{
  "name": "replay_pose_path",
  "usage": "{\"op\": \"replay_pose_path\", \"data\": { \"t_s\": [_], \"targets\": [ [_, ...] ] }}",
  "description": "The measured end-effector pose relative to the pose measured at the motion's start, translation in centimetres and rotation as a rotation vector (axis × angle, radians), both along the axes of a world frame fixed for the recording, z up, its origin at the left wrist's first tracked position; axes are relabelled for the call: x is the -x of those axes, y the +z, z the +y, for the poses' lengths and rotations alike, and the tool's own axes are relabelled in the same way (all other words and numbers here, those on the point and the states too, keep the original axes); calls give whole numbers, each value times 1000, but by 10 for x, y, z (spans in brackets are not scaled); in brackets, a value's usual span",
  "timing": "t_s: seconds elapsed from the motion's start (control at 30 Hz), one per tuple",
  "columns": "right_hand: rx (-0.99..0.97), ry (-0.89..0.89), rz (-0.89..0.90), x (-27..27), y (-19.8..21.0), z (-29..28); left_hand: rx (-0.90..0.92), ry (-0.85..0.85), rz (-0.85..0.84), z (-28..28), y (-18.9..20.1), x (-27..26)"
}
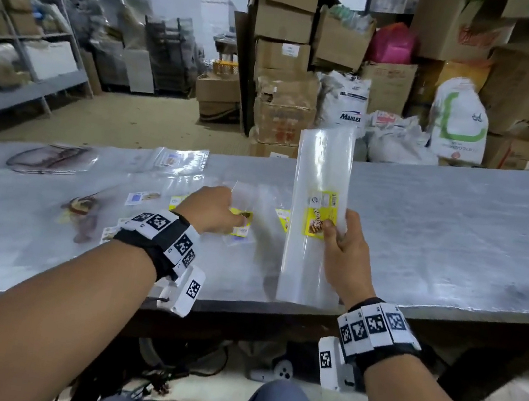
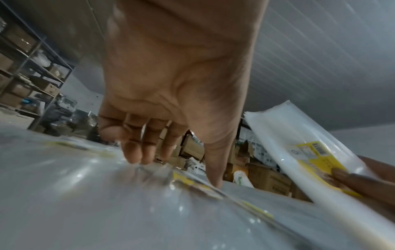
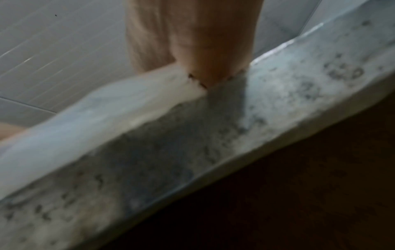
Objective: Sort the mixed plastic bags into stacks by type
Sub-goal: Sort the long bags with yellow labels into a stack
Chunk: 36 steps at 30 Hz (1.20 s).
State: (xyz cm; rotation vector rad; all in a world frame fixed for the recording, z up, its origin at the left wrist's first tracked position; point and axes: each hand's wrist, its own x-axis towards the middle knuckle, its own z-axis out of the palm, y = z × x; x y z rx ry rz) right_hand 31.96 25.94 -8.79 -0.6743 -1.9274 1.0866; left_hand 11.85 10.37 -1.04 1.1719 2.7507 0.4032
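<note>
My right hand [image 1: 334, 232] grips a long pack of clear bags [image 1: 322, 175] with a yellow label, holding it upright above the grey table [image 1: 459, 231]. The same long pack [image 2: 299, 140] shows in the left wrist view, and as a blurred white band [image 3: 128, 110] in the right wrist view. My left hand [image 1: 233, 216] reaches down onto a small clear bag [image 1: 243, 193] with a yellow label that lies flat on the table. In the left wrist view, the left hand [image 2: 175, 169] has fairly straight fingers, and their tips and the thumb tip rest on that small bag [image 2: 188, 181].
Several more bags lie to the left: a blue-labelled one [image 1: 138, 197], zip bags [image 1: 179, 159] and printed ones [image 1: 51, 159]. Cardboard boxes [image 1: 280, 112] and sacks [image 1: 459, 120] stand behind the table. Metal shelving [image 1: 24, 23] is at the far left.
</note>
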Motion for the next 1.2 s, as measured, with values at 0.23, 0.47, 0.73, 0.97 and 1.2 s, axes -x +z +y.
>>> {"op": "replay_pose_path", "data": {
  "t_s": [0.23,0.47,0.73,0.97,1.2],
  "targets": [
    [-18,-18,-55,-4,-11,8,133,107,-98,1,-14,15],
    [27,-29,-52,-4,-13,10,45,137,-178,6,-19,21],
    [25,-27,-83,-4,-14,10,-367,168,-299,-2,-32,30],
    [-8,6,-103,-1,-11,2,-596,142,-405,-23,-23,32],
    [-105,94,-101,33,-1,-27,-638,220,-356,-57,-11,49]
  ]
}}
